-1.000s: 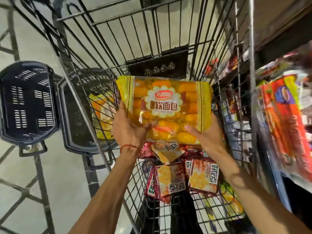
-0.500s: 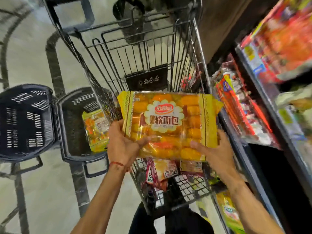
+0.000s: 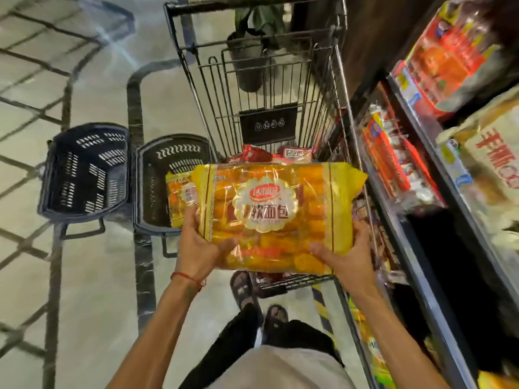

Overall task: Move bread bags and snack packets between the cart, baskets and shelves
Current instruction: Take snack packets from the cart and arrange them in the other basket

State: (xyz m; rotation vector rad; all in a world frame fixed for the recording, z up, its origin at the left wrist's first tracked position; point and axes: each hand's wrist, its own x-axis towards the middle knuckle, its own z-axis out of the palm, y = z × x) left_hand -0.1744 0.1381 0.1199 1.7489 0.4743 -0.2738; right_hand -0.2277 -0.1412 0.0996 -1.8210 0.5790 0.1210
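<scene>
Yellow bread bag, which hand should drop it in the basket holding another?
Left, probably: left hand grips the end of the yellow plastic bread bag nearest that dark plastic basket; right hand is farther.

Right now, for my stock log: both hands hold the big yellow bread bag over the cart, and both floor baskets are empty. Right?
Not both: in the head view the basket nearest the cart holds a smaller bread bag; only the far basket looks empty. The rest stands.

Label on the yellow plastic bread bag (image 3: 269,217): "软面包", under a blurred red logo; black cart plate (image 3: 268,124): four round pictograms.
</scene>
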